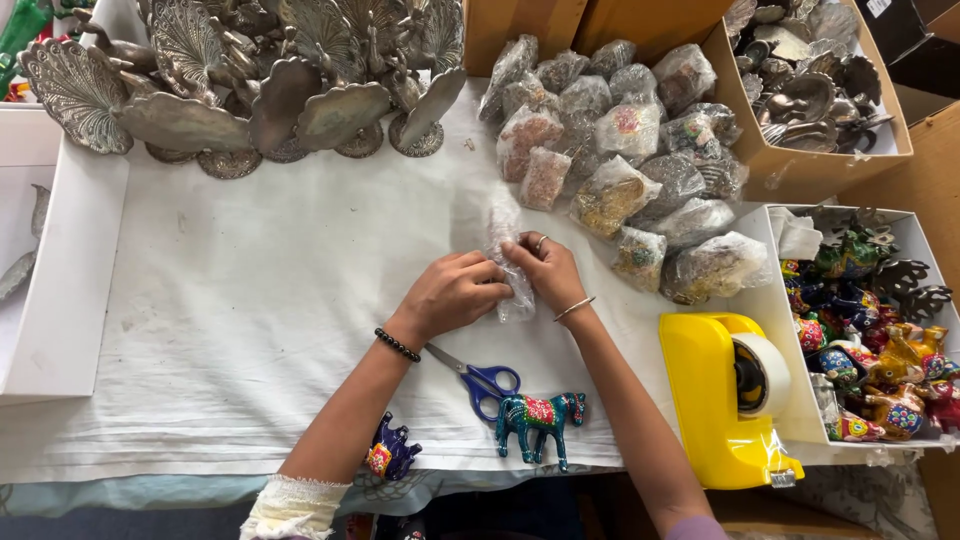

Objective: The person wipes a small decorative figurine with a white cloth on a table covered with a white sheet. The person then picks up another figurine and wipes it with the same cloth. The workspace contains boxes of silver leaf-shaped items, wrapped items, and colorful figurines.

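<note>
Left hand [452, 293] and right hand [547, 268] both gripping one bubble-wrap piece [508, 262]; one pair of scissors [480, 375] nearby

The setting is a handicraft packing station in a small workshop or storeroom. A white cloth [250, 290] covers the work table. Unpacked metal peacock figures [250, 80] stand in a row at the far edge. A pile of bubble-wrapped items [630, 150] lies beside them. A cardboard box [800, 170] holds more metal pieces, and a white box [770, 300] holds painted animal figurines [880, 350]. A yellow tape dispenser [715, 400] and blue-handled scissors [485, 380] lie ready
</note>
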